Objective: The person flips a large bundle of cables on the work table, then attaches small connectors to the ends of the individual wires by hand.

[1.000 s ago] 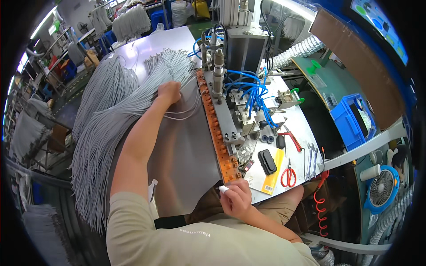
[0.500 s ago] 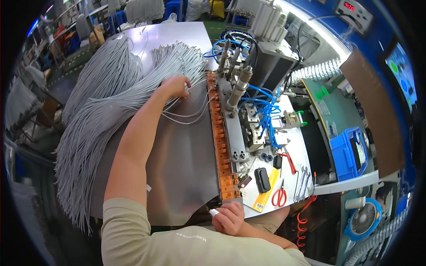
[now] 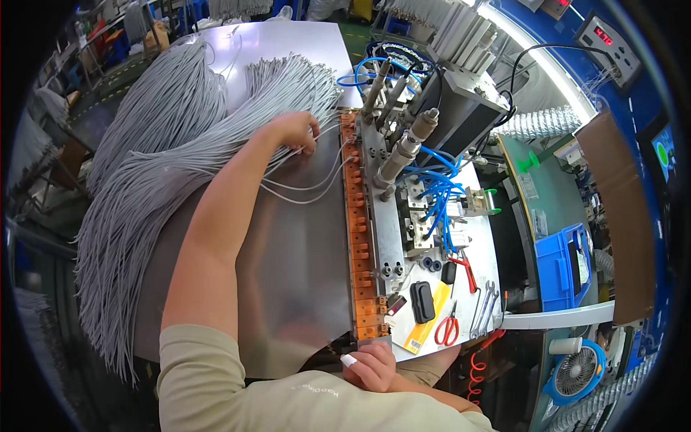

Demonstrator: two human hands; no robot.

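Two large bundles of thin grey cables lie on the metal tabletop, a nearer bundle [image 3: 194, 164] and a farther-left bundle [image 3: 162, 101]. My left hand [image 3: 294, 133] reaches to the right edge of the nearer bundle. Its fingers are closed round a grey cable that leads toward the orange fixture strip [image 3: 358, 237]. A few other cables loop from the strip back under this hand. My right hand [image 3: 371, 366], a white cover on one digit, is curled closed by the strip's near end. Whatever it may hold is hidden.
Right of the strip stands a metal press [image 3: 381, 201] with cylinders and blue air tubes [image 3: 440, 191]. Nearby lie red-handled scissors [image 3: 447, 330], a black case [image 3: 422, 302] and wrenches [image 3: 486, 306]. Farther right are a blue bin [image 3: 558, 270] and a fan [image 3: 576, 371].
The view has shifted slightly. My left hand stays at the cable bundle's right edge, its fingers turned a little. My right hand remains curled by the strip's near end.
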